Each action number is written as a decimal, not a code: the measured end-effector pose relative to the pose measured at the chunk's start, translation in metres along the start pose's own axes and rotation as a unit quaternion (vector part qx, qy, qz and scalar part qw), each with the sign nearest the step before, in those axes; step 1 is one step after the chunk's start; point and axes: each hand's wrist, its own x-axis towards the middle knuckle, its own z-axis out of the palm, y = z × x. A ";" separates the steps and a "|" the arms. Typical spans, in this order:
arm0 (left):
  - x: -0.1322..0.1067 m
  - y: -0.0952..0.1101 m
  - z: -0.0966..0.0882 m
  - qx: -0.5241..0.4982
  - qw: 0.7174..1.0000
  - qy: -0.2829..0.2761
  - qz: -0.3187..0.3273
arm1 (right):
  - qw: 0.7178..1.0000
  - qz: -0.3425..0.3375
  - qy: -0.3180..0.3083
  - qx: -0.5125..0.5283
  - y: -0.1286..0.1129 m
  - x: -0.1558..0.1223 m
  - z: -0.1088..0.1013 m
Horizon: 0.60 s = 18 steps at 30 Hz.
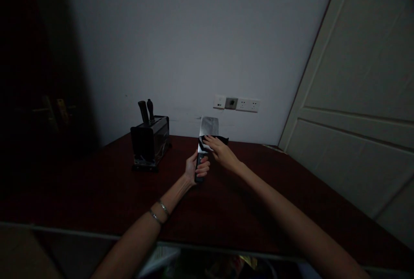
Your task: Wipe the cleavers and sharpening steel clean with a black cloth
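My left hand (196, 167) is wrapped round the dark handle of a cleaver (208, 126), which points up and away over the dark red table (97, 192). Its broad steel blade catches the light. My right hand (220, 151) presses a black cloth (216, 140) against the lower part of the blade, fingers lying over the cloth. Two thin bracelets (159, 212) sit on my left wrist.
A metal knife block (150, 142) stands on the table to the left, with two dark knife handles (146, 111) sticking up from it. A strip of wall sockets (236, 103) is behind the cleaver. A pale door (359, 111) fills the right side.
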 end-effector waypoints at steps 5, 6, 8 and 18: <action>-0.002 -0.004 0.002 0.021 0.999 -0.024 -0.025 | 0.998 0.018 0.052 -0.011 0.029 0.043 -0.026; -0.002 -0.004 0.002 0.026 0.999 -0.029 -0.032 | 0.997 0.028 0.067 -0.012 0.034 0.051 -0.030; -0.002 -0.006 0.002 0.039 0.998 -0.039 -0.043 | 0.995 0.048 0.090 -0.021 0.038 0.063 -0.034; 0.001 -0.002 -0.002 0.077 0.994 -0.066 -0.046 | 0.997 0.003 0.066 -0.028 -0.014 0.006 -0.001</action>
